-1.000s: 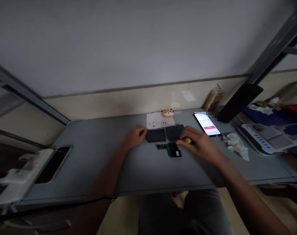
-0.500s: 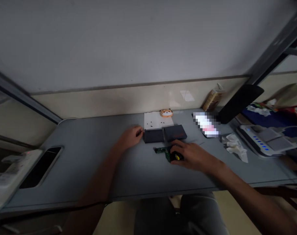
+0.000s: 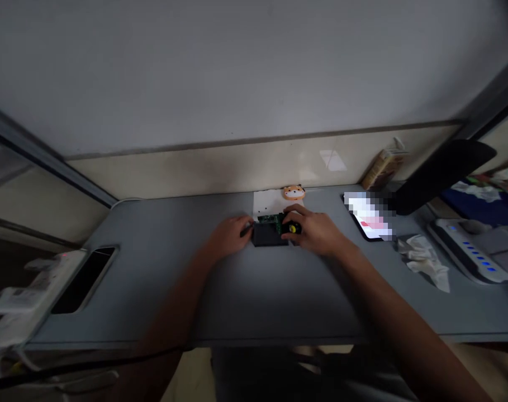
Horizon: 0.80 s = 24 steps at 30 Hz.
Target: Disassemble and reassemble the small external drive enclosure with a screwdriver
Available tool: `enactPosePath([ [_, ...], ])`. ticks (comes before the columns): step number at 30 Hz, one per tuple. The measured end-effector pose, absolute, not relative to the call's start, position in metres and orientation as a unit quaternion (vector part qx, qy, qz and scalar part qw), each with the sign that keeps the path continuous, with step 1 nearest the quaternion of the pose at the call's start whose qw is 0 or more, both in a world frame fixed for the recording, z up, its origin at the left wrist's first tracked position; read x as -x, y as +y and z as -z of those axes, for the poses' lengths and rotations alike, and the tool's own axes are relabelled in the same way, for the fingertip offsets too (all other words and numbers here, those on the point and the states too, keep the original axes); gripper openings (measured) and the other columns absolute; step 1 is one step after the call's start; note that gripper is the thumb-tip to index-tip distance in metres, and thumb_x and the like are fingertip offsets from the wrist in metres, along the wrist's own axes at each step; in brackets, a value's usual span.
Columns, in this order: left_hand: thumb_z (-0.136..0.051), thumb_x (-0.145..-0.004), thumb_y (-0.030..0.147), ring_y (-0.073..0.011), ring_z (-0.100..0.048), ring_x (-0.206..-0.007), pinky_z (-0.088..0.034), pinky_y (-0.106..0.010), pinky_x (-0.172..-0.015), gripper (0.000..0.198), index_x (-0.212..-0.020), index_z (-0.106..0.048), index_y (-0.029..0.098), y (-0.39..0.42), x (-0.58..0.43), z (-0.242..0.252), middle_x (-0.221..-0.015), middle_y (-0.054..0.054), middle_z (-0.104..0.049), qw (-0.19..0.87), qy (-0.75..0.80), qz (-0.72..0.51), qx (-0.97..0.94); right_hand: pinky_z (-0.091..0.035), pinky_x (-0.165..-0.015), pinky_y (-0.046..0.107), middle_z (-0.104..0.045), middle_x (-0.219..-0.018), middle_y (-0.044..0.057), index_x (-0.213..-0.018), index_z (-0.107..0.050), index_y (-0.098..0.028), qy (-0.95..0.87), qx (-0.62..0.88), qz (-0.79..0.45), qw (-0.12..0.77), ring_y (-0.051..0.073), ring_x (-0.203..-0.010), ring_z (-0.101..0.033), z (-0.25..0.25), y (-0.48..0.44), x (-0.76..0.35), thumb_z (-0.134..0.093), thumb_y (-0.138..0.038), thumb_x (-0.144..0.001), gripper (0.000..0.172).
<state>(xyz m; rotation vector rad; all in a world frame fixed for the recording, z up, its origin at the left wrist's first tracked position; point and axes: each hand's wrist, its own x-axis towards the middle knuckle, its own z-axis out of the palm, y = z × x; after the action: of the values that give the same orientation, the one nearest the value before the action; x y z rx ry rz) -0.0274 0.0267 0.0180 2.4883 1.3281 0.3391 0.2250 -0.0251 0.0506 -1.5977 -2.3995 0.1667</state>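
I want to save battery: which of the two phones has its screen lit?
The right phone, between the right hand and the crumpled tissue: it glows mostly white. The left phone, at the far left, is dark.

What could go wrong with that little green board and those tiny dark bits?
The right hand holds the green board together with a yellow-ended tool, so the tool might scratch it or the board could slip. The tiny dark bits lie on the white paper, so a bump might scatter them.
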Motion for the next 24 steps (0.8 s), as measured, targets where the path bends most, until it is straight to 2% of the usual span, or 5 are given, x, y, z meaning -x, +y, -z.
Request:
enactPosePath([
  [9, -0.050, -0.096, 0.022, -0.0210, -0.063, -0.078, -0.050, -0.033, -0.079, 0.017, -0.100, -0.066, 0.021, 0.029, 0.028, -0.012, -0.082, -0.005, -0.067, 0.138, 0.444, -0.126, -0.876, -0.050, -0.070, 0.035, -0.068, -0.135, 0.006, -0.114, -0.075, -0.025, -0.831, 0.544, -0.084, 0.073, 0.023, -0.083, -0.074, -0.049, -0.027, -0.214, -0.072, -0.041, -0.089, 0.030],
  [17, -0.051, -0.093, 0.022, -0.0212, -0.062, -0.077, -0.049, -0.033, -0.079, 0.017, -0.091, -0.067, 0.020, 0.029, 0.029, -0.015, -0.079, -0.005, -0.065, 0.140, 0.437, -0.121, -0.880, -0.049, -0.067, 0.032, -0.070, -0.132, 0.006, -0.114, -0.076, -0.025, -0.833, 0.538, -0.083, 0.099, 0.021, -0.081, -0.073, -0.044, -0.026, -0.214, -0.074, -0.040, -0.088, 0.030],
  [24, -0.053, -0.092, 0.023, -0.0206, -0.063, -0.079, -0.050, -0.033, -0.081, 0.016, -0.094, -0.069, 0.020, 0.028, 0.032, -0.017, -0.081, -0.005, -0.069, 0.133, 0.414, -0.129, -0.891, -0.049, -0.066, 0.032, -0.072, -0.129, 0.007, -0.113, -0.075, -0.025, -0.845, 0.520, -0.075, 0.098, 0.021, -0.080, -0.074, -0.043, -0.027, -0.214, -0.076, -0.044, -0.087, 0.033],
])
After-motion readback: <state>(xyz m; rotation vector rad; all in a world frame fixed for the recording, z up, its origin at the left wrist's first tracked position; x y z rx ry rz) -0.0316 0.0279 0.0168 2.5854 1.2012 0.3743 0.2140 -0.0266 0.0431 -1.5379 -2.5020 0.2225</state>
